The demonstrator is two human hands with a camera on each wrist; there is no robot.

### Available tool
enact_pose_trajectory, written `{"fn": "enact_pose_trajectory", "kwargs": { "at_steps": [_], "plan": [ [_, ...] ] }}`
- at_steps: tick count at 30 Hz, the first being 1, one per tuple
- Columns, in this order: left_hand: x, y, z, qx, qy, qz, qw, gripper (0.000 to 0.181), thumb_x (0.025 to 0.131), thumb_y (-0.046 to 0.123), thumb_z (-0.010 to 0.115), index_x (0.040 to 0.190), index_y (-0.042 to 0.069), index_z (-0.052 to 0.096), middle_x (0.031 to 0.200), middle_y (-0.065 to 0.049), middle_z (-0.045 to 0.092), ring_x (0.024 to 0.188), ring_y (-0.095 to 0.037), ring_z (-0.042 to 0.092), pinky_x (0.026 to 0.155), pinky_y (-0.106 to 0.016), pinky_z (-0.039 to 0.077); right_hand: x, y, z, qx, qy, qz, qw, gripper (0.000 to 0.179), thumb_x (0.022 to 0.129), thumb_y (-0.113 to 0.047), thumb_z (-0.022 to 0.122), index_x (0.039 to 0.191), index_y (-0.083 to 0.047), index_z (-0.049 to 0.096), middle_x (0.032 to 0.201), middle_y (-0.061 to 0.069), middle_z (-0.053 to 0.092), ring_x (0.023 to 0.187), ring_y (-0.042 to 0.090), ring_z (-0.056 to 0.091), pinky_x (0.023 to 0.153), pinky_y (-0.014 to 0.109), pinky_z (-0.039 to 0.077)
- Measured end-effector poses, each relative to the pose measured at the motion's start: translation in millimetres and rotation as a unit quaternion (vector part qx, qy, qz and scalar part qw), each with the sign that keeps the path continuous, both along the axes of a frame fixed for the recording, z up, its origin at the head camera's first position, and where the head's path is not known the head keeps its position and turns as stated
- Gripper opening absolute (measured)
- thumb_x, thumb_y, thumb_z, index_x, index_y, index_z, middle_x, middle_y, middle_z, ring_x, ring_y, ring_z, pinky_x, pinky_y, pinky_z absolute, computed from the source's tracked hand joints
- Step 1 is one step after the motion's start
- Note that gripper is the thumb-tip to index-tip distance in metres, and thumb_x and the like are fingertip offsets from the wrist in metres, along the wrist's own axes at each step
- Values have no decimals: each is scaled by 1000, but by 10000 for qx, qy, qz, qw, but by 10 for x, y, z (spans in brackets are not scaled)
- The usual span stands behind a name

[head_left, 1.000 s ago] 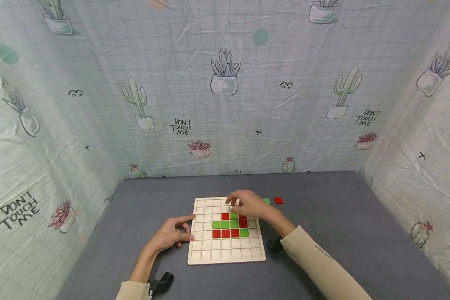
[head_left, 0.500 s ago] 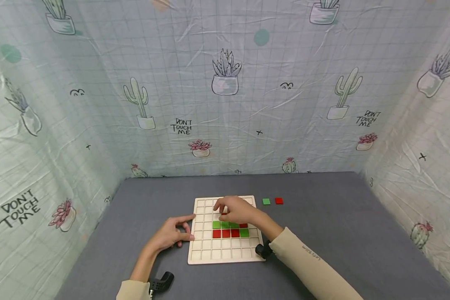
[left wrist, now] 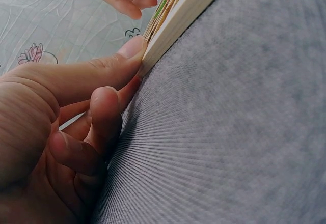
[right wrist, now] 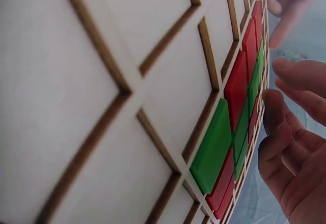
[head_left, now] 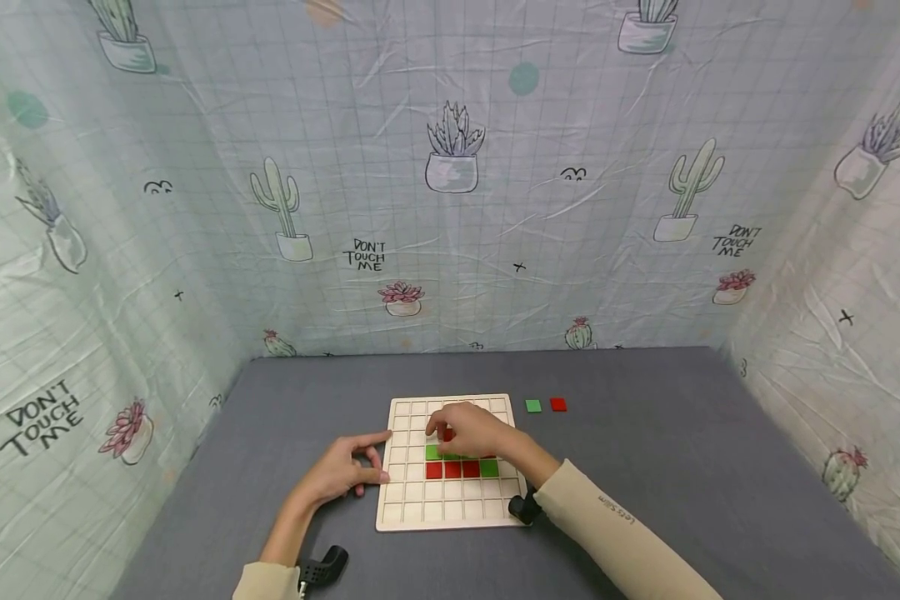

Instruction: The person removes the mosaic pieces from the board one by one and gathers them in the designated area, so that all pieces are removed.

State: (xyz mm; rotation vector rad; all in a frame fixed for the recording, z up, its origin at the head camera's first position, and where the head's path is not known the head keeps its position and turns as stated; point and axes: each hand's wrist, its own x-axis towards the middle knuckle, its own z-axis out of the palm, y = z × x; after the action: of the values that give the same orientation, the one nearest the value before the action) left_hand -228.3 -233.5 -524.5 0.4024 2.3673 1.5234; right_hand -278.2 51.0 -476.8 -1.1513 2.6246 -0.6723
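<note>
A pale wooden grid board (head_left: 412, 492) lies on the table, with red tiles (head_left: 470, 470) and green tiles (head_left: 489, 468) in its middle cells. At the board's left edge, my left hand (head_left: 342, 467) has its thumb and index finger spread apart, both tips touching the edge; its other fingers are bent. Over the tiles, my right hand (head_left: 468, 429) is loosely curled, thumb and index finger apart, with no tile showing between them. It hides part of the upper tile rows. In the right wrist view, its fingertips (right wrist: 274, 102) are near the tiled cells.
Beyond the board's upper right corner lie one loose green tile (head_left: 533, 406) and one loose red tile (head_left: 558, 404). Dark grey cloth (head_left: 615, 450) covers the table. A cactus-print curtain (head_left: 495, 275) encloses the back and sides.
My right hand has moved left over the upper tile row, then slightly toward me, uncovering the loose green tile. My left hand stays at the board's edge.
</note>
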Motion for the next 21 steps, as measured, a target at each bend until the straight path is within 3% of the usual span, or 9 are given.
{"fn": "enact_pose_trajectory", "kwargs": {
  "at_steps": [10,21],
  "plan": [
    [14,7,4,48,137,-57,9999,75,84,9,85,151,0,51,86,-10,66,46,-10,51,46,-29,50,32,-38,-46,55,-10,1,10000,17,91,-15,78,108,-16,78,97,-7,70,86,5,60,77,20,50],
    [19,0,-6,-4,103,-20,9999,77,84,11,86,151,0,51,87,-10,65,47,-11,50,45,-28,47,33,-59,-79,138,95,-54,9998,17,89,-13,79,105,-18,80,95,-9,70,83,4,58,74,21,48]
  ]
}}
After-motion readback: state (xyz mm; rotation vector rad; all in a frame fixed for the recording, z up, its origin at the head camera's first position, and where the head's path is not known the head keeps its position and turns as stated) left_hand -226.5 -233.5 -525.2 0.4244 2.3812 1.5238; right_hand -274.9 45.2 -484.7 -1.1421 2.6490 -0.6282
